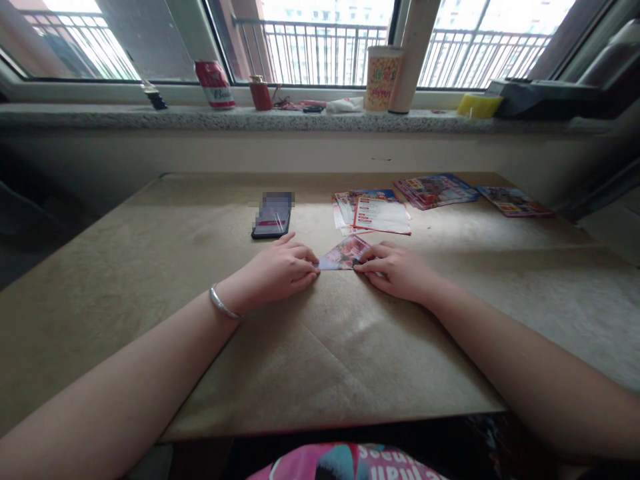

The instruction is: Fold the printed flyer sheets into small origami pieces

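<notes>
A folded piece of printed paper [345, 255] lies on the tan table [310, 373], its top coming to a point. At its left corner, my left hand [283, 270] pinches the edge between thumb and fingers; a silver bracelet circles that wrist. My right hand [395, 270] grips the paper's right side, with the fingertips covering that corner. Just beyond the paper is a loose pile of printed sheets [383, 215], white with red edging on top. A phone [273, 215] with a lit screen lies beyond my left hand.
Colourful leaflets [435, 190] are stacked at the back right, with another leaflet pile [517, 201] beside them. On the stone windowsill [290, 121] stand a red and white can [215, 85], a red bottle [260, 93], a paper cup [383, 79] and a yellow object [479, 105].
</notes>
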Tool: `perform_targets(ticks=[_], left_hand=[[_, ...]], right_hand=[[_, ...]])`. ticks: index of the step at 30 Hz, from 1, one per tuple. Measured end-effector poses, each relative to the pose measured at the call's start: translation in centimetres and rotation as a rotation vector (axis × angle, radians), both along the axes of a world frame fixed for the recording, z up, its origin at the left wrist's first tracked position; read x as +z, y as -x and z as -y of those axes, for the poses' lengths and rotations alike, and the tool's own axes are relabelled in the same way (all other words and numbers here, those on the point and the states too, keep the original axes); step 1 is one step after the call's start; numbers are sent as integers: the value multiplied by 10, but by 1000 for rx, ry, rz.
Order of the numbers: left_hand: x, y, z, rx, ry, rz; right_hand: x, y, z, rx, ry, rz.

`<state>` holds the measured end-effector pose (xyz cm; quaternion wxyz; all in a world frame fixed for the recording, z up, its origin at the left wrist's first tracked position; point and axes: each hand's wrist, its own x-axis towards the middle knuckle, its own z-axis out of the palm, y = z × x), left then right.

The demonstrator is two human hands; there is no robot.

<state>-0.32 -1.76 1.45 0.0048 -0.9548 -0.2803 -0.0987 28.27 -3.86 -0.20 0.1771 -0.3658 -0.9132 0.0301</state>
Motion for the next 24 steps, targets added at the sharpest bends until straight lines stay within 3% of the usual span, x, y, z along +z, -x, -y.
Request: perform_targets(ticks=[12, 24], left_hand=[[6, 4, 1, 54, 35, 16], [1, 14, -7, 90, 174, 68]], right_hand=[[-1, -1, -1, 15, -4, 0], [-2, -4, -1, 15, 7, 8]])
